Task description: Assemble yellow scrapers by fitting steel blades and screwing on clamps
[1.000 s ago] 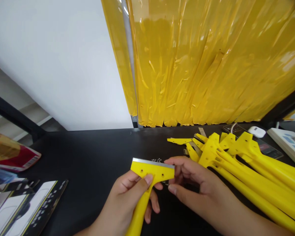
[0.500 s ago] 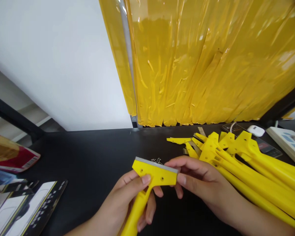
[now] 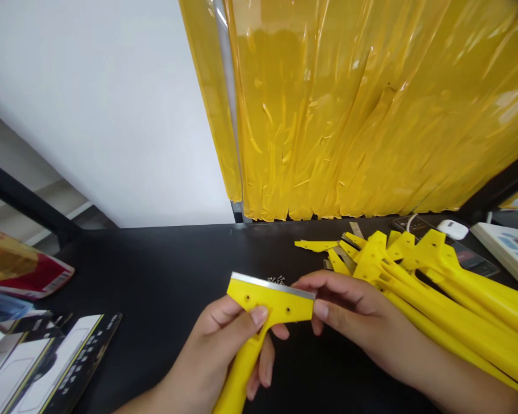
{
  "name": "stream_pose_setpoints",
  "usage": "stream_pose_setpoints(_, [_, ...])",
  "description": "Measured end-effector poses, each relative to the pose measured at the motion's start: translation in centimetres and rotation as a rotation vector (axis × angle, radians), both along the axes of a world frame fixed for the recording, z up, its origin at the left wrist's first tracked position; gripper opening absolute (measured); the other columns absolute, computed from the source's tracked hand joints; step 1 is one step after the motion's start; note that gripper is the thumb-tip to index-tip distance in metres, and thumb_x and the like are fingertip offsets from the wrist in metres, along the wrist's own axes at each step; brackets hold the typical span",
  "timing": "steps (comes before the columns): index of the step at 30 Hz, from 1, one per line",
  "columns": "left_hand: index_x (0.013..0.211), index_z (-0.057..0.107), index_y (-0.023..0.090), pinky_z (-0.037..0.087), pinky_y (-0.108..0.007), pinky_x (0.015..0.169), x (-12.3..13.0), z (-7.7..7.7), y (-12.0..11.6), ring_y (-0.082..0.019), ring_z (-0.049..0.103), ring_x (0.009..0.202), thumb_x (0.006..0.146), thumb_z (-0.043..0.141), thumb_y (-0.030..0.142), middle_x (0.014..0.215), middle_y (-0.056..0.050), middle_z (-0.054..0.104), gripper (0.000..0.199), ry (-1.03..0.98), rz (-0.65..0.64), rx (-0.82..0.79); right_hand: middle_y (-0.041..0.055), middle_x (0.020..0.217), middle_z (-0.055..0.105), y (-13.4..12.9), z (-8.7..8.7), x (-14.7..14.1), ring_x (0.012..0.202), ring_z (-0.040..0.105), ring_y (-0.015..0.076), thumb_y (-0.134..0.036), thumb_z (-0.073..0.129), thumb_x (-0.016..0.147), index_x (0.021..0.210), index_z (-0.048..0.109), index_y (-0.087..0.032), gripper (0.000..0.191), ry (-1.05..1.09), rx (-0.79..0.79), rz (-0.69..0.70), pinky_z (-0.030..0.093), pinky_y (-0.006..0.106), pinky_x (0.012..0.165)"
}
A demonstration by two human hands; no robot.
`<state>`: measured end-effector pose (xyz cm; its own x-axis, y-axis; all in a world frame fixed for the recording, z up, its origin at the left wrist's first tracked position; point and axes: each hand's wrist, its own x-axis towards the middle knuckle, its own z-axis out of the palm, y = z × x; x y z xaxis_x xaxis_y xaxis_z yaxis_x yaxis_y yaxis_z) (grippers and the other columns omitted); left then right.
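Note:
A yellow scraper (image 3: 276, 300) with a metal blade along its top edge is held up over the black table. My left hand (image 3: 228, 339) is closed round its neck, thumb on the front of the head between two small holes. The thumb and fingers of my right hand (image 3: 349, 310) pinch the right end of the head at the blade. Just behind the blade lies a small pile of screws (image 3: 277, 280), partly hidden. More yellow scraper handles (image 3: 440, 299) are heaped to the right, beside small yellow head plates (image 3: 315, 246).
Packaging cards (image 3: 64, 368) lie at the lower left of the black table (image 3: 155, 270), below a red and yellow packet (image 3: 30, 267). At the back right are a white earphone case (image 3: 453, 229), a dark phone (image 3: 470, 257) and a white box (image 3: 507, 247). Yellow plastic sheeting hangs behind.
The scraper's head has tilted slightly, and its blade now catches the light. Both hands keep their hold on it. The whole view has shifted a little.

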<state>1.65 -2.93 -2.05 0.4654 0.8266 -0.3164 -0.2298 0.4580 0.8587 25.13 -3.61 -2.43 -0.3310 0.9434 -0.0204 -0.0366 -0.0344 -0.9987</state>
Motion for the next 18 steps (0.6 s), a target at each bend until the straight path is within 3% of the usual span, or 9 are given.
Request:
stream_pose_setpoints(4, [0.088,0.078,0.013,0.038,-0.015,0.041,0.2,0.7,-0.2,-0.008,0.049,0.036,0.091,0.075,0.047,0.048,-0.004,0.067,0.034,0.062,0.093,0.067,0.0003,0.092,0.071,-0.3,0.4,0.0,0.081,0.061,0.0163,-0.051,0.059,0.103,0.107,0.073,-0.027,0.028,-0.34,0.149,-0.076,0.049,0.028,0.071])
stream_pose_setpoints(7, [0.087,0.078,0.013,0.037,-0.016,0.042,0.3,0.9,-0.3,-0.008,0.049,0.036,0.091,0.075,0.046,0.049,-0.004,0.067,0.034,0.094,0.118,0.103,-0.0003,0.09,0.07,-0.4,0.5,-0.1,0.082,0.062,0.0172,-0.048,0.053,0.106,0.099,0.071,-0.027,0.028,-0.437,0.199,-0.106,0.049,0.029,0.07])
stream_pose_setpoints(11, [0.086,0.078,0.013,0.04,-0.017,0.044,0.1,0.5,-0.1,-0.009,0.054,0.04,0.094,0.071,0.045,0.053,-0.003,0.068,0.034,0.119,0.153,0.122,-0.001,0.097,0.071,-0.1,-0.2,-0.2,0.089,0.064,0.0175,-0.028,0.058,0.103,0.102,0.069,-0.027,0.01,-0.614,0.332,-0.1,0.05,0.031,0.079])
stream_pose_setpoints(14, [0.089,0.079,0.013,0.041,-0.018,0.045,0.1,0.3,0.2,-0.009,0.056,0.041,0.095,0.071,0.044,0.054,-0.003,0.068,0.033,0.12,0.164,0.117,0.0003,0.098,0.07,0.3,-1.3,-0.3,0.095,0.062,0.0197,-0.017,0.059,0.1,0.104,0.068,-0.026,0.014,-0.791,0.507,-0.05,0.047,0.037,0.09])
stream_pose_setpoints(18, [0.09,0.078,0.013,0.04,-0.018,0.044,0.1,0.3,0.3,-0.009,0.055,0.041,0.094,0.071,0.044,0.054,-0.003,0.067,0.033,0.114,0.144,0.112,0.0015,0.099,0.068,0.4,-1.9,-0.5,0.097,0.058,0.0231,-0.012,0.057,0.099,0.109,0.07,-0.029,0.024,-0.857,0.561,-0.017,0.041,0.045,0.093])
